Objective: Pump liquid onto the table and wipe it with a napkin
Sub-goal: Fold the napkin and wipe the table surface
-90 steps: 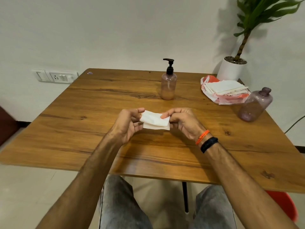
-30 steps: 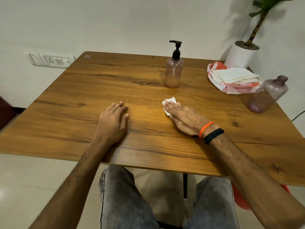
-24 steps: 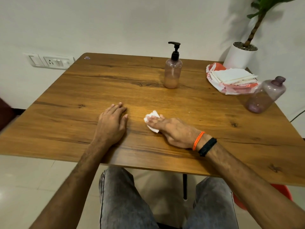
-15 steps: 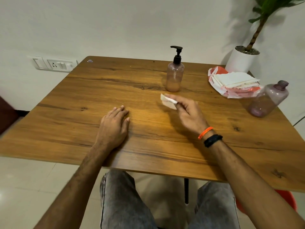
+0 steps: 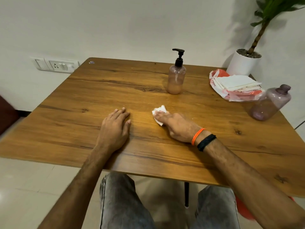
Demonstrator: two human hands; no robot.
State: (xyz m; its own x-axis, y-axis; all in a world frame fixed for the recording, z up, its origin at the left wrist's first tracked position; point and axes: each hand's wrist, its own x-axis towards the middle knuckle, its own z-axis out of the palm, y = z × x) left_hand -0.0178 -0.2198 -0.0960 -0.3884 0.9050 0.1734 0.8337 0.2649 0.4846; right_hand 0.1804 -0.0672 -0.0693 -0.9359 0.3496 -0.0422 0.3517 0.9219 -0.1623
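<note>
My right hand (image 5: 177, 126) presses a small folded white napkin (image 5: 159, 111) flat against the wooden table (image 5: 82, 123) near its middle; most of the napkin is hidden under my fingers. My left hand (image 5: 115, 129) lies palm down on the table to the left of it, fingers together, holding nothing. A clear pump bottle (image 5: 176, 78) with a black pump head and a little peach liquid stands upright beyond the napkin. No liquid is discernible on the wood.
A stack of white napkins (image 5: 236, 82) lies on an orange and white plastic bag at the back right. A capless purple bottle (image 5: 270, 103) stands near the right edge. A white plant pot (image 5: 243, 64) stands behind the table's corner. My knees are under the front edge.
My right hand came back down from a lifted position near the pump bottle and now presses the napkin on the table, nearer me. The left hand stayed flat in place.
</note>
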